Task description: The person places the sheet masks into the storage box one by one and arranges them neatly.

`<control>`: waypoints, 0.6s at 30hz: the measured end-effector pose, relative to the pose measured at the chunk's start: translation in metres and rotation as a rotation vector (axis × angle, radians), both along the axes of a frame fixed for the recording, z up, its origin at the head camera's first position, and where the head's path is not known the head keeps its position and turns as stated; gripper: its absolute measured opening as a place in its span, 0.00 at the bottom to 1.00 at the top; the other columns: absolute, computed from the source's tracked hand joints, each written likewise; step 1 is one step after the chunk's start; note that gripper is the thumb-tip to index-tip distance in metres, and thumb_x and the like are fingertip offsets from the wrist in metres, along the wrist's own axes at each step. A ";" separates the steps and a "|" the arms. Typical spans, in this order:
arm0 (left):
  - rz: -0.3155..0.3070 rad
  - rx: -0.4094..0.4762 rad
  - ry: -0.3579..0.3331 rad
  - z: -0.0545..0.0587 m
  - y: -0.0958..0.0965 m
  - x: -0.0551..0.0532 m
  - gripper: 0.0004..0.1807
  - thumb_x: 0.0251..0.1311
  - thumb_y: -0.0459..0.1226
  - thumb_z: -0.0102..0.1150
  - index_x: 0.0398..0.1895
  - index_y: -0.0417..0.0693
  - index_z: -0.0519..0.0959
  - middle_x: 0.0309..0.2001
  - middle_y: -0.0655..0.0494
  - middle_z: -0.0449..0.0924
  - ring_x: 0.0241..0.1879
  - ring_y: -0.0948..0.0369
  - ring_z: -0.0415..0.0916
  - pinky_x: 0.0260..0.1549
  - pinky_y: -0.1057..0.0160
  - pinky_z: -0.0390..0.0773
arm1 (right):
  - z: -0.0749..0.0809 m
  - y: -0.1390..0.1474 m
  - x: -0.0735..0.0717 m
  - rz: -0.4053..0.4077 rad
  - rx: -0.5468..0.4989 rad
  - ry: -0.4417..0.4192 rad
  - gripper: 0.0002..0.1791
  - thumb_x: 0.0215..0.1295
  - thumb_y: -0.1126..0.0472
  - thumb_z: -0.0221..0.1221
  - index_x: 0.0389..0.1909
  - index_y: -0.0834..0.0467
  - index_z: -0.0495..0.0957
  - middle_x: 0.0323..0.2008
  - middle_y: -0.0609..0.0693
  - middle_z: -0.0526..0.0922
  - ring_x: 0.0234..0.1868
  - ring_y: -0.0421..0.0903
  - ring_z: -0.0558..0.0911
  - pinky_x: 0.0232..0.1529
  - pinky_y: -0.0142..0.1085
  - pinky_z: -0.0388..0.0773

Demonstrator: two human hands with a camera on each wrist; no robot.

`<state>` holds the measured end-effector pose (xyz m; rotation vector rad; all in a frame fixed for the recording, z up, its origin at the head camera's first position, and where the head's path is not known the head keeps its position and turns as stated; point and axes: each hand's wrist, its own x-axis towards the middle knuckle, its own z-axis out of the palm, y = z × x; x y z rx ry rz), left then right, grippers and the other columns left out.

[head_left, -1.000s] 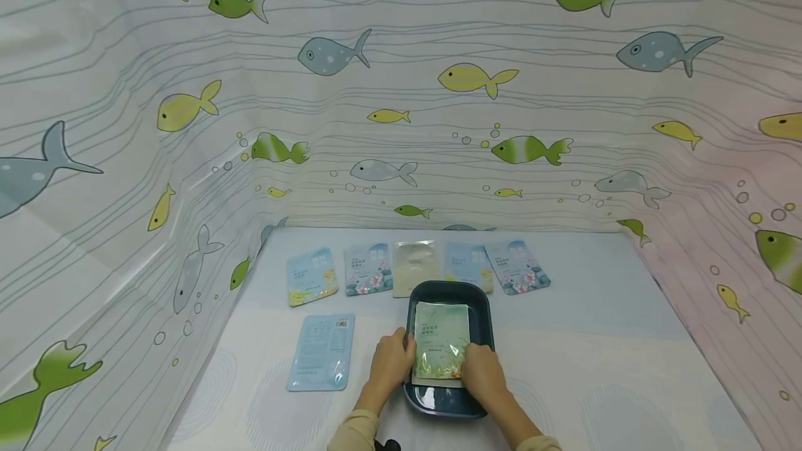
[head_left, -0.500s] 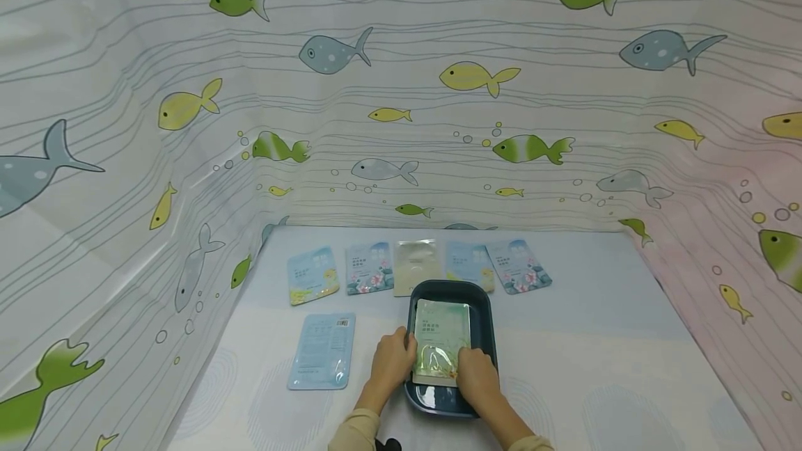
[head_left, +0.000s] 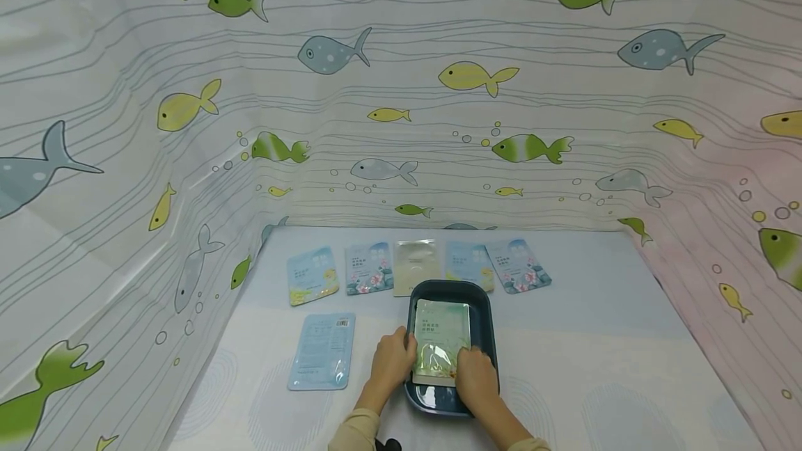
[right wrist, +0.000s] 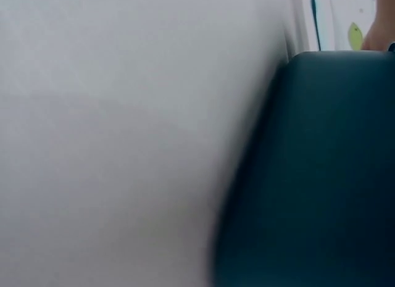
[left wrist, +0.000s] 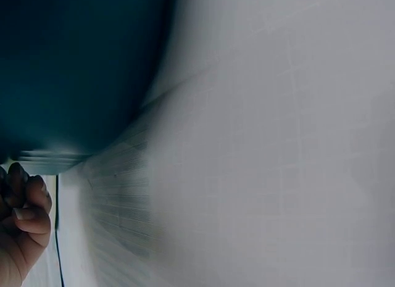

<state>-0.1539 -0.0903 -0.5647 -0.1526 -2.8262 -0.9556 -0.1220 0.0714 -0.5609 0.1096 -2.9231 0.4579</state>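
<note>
One left hand [head_left: 392, 359] is curled on the nine-o'clock rim of one dark tray [head_left: 438, 402]; by the right hand [head_left: 479, 376], the nearer, the edge of one green packet [head_left: 441, 335] seems to be pinched. The packet is seen inside the tray, at two o'clock from the left hand and ten from the right, its long axis twelve to six. Beneath, one pale packet [head_left: 431, 381] is mostly covered. On the worktop [head_left: 589, 360], one blue packet [head_left: 321, 351] is laid at nine o'clock; from ten to one, two yellow-patterned packets [head_left: 312, 277], two pink-flowered packets [head_left: 369, 269] and one beige packet [head_left: 415, 267] are lined up.
</note>
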 end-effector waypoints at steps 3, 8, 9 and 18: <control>0.002 -0.004 0.005 0.001 0.000 0.000 0.15 0.60 0.36 0.50 0.16 0.49 0.63 0.12 0.62 0.55 0.13 0.66 0.54 0.12 0.69 0.54 | 0.001 0.000 0.000 -0.001 0.004 0.028 0.05 0.41 0.75 0.63 0.18 0.67 0.76 0.21 0.59 0.73 0.21 0.54 0.76 0.19 0.45 0.74; 0.006 -0.006 0.006 0.002 0.000 0.001 0.14 0.60 0.37 0.50 0.17 0.49 0.64 0.12 0.61 0.57 0.13 0.66 0.56 0.12 0.68 0.56 | 0.001 -0.001 0.000 -0.001 0.005 0.027 0.06 0.40 0.76 0.65 0.20 0.68 0.78 0.23 0.59 0.73 0.21 0.53 0.76 0.20 0.44 0.74; 0.007 -0.007 0.005 0.002 0.000 0.001 0.14 0.60 0.37 0.50 0.17 0.49 0.64 0.13 0.61 0.57 0.13 0.66 0.56 0.13 0.68 0.57 | 0.002 -0.001 0.000 0.000 0.004 0.018 0.06 0.40 0.76 0.65 0.20 0.68 0.78 0.23 0.59 0.73 0.21 0.53 0.76 0.20 0.45 0.74; 0.011 -0.003 -0.004 0.003 0.000 0.002 0.14 0.60 0.37 0.50 0.17 0.49 0.64 0.13 0.61 0.57 0.13 0.65 0.56 0.13 0.68 0.57 | 0.010 0.008 -0.003 0.085 -0.163 0.038 0.04 0.45 0.71 0.63 0.19 0.62 0.77 0.20 0.51 0.76 0.22 0.49 0.78 0.22 0.41 0.73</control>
